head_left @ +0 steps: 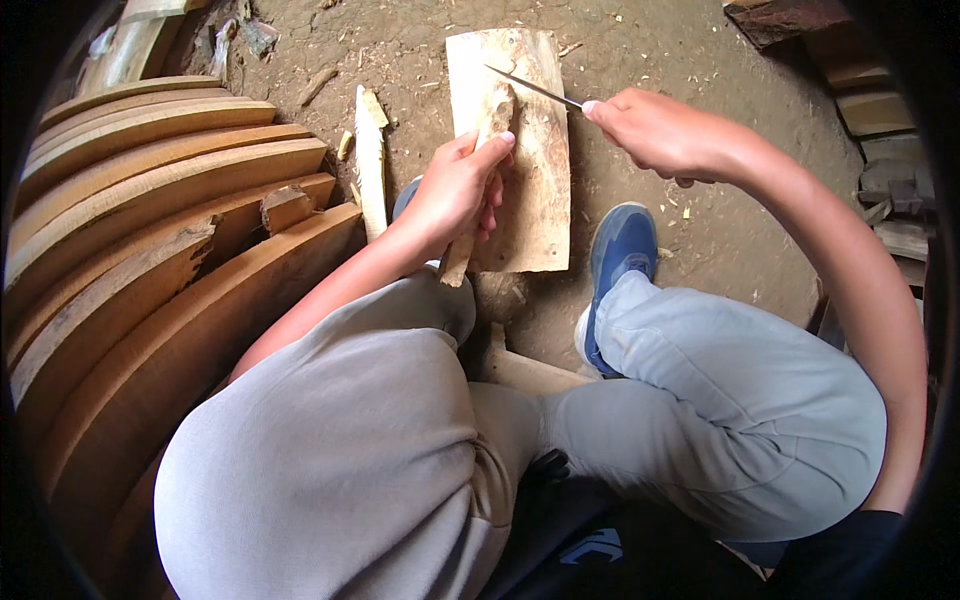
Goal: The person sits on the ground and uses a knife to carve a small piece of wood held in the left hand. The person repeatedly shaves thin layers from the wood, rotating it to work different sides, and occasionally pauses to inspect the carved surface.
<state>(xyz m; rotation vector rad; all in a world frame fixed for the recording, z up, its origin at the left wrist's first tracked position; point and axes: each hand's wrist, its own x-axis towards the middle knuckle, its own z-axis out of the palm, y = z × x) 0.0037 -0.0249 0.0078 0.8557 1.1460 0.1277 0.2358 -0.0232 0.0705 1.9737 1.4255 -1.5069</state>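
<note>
My left hand (462,190) is closed round a narrow strip of wood (497,112), its thumb lying along the top. The strip slants over a pale, rough wooden board (535,210) on the ground, its near end close to my left knee. In my right hand (650,130) is a knife (535,87), the handle mostly hidden in the fist. Its thin dark blade points left, above the board and close to the strip's far end; whether blade and wood touch I cannot tell.
Several curved planks (170,190) are stacked at the left. A split piece of wood (370,165) lies beside the board, with chips scattered over the dirt floor (690,50). More timber (875,115) is piled at the right. My blue shoe (625,245) stands right of the board.
</note>
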